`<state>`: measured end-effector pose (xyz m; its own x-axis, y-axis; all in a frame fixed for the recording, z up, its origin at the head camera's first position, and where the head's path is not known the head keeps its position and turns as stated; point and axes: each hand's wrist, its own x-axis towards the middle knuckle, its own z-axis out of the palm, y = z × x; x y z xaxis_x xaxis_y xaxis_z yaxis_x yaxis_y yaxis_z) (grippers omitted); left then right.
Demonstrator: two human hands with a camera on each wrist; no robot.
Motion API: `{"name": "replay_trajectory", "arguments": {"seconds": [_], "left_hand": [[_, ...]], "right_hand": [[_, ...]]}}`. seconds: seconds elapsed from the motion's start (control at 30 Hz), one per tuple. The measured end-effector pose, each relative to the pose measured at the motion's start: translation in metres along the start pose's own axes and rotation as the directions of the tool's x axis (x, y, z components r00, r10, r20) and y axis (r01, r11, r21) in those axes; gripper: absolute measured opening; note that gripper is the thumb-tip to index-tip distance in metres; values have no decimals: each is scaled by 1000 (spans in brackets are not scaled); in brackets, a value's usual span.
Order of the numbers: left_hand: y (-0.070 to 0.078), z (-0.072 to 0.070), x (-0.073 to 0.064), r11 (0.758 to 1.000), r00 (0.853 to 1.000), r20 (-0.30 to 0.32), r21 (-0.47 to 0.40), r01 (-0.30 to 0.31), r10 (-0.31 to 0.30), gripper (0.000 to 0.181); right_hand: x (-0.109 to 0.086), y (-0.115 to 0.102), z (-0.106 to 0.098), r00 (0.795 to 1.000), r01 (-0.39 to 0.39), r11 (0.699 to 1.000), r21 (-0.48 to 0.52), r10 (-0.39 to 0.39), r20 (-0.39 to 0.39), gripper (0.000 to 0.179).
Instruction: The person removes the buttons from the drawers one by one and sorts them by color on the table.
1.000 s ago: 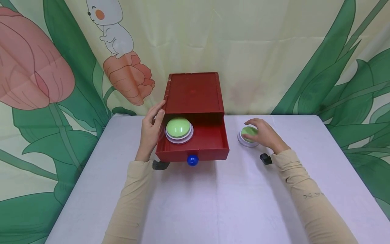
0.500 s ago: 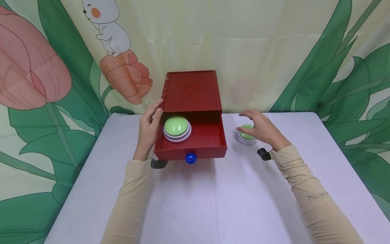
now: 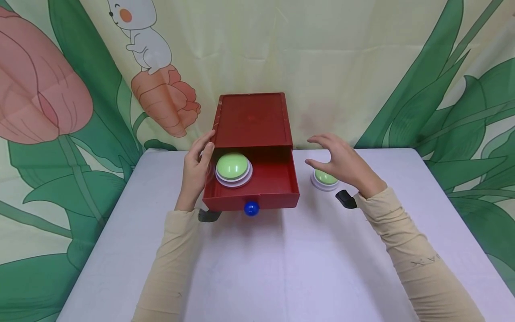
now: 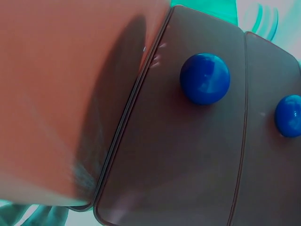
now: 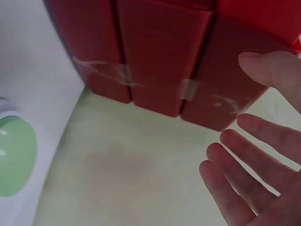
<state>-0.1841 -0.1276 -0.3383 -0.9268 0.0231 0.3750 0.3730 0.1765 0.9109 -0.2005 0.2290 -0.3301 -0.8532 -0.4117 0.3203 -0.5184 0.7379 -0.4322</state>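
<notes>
A red drawer cabinet (image 3: 252, 120) stands at the back of the table with its top drawer (image 3: 277, 179) pulled out. In that drawer's left half sits a green push button (image 3: 232, 166) on a white base. My left hand (image 3: 195, 170) lies against the cabinet's left side, thumb near the drawer's edge. Raised over the table to the right of the cabinet is my right hand (image 3: 342, 163), thumb and fingers spread with nothing between them. Below it a second green push button (image 3: 325, 180) rests on the table, partly hidden by the hand; the right wrist view also shows it at left.
Blue knobs mark the drawer fronts, one knob (image 3: 251, 209) on the pulled-out drawer and another knob (image 4: 205, 78) on a lower one. Clear tape (image 5: 190, 89) joins the stacked drawers. A printed cloth (image 3: 322, 76) hangs right behind the white table (image 3: 241, 268).
My right hand has lifted up and away from the button on the table, and its fingers have spread wider. That button stays on the table. The left hand keeps its place on the cabinet.
</notes>
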Motion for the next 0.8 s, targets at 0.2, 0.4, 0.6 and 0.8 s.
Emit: {"name": "replay_trajectory", "arguments": {"seconds": [0.2, 0.4, 0.6, 0.8], "left_hand": [[14, 1, -4, 1000, 1000, 8, 25, 2, -3, 43], [15, 1, -3, 999, 1000, 7, 51, -7, 6, 44], [15, 1, -3, 996, 1000, 19, 86, -22, 21, 43], [16, 0, -3, 993, 999, 28, 105, -49, 46, 41]], "right_hand": [[3, -19, -11, 998, 56, 998, -6, -56, -23, 50], [8, -38, -20, 993, 110, 994, -23, -111, -30, 50], [13, -54, -28, 987, 155, 987, -36, -156, -30, 50], [20, -70, -32, 982, 186, 982, -36, -186, -7, 50]]}}
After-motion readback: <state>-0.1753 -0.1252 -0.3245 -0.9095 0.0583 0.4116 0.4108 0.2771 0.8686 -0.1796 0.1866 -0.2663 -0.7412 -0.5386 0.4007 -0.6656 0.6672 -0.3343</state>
